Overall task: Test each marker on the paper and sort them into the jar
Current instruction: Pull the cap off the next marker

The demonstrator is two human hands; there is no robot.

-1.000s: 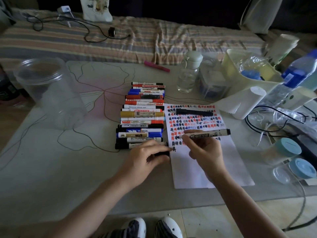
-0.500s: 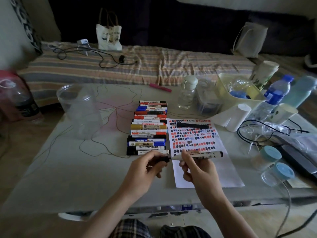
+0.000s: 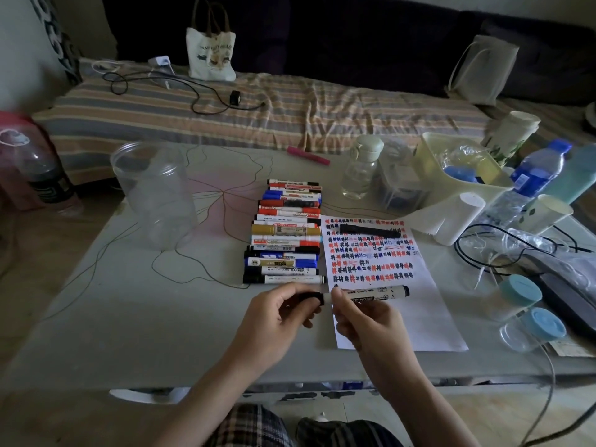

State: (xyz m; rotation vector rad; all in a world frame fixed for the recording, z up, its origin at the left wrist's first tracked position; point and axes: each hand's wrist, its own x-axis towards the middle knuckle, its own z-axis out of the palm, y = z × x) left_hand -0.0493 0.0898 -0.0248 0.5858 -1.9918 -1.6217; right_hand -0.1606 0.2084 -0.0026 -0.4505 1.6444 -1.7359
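A row of capped plastic markers (image 3: 283,233) lay between the clear plastic jar (image 3: 154,195) at left and the marked white paper sheet (image 3: 387,285) at right.

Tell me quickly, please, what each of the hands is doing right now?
Left hand: pinching the black cap at the marker's end.
Right hand: gripping the white-barrelled marker.

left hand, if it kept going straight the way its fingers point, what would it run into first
Probably the right hand: the left hand points rightward along the marker that both hold, cap end first. Depth is hard to judge.
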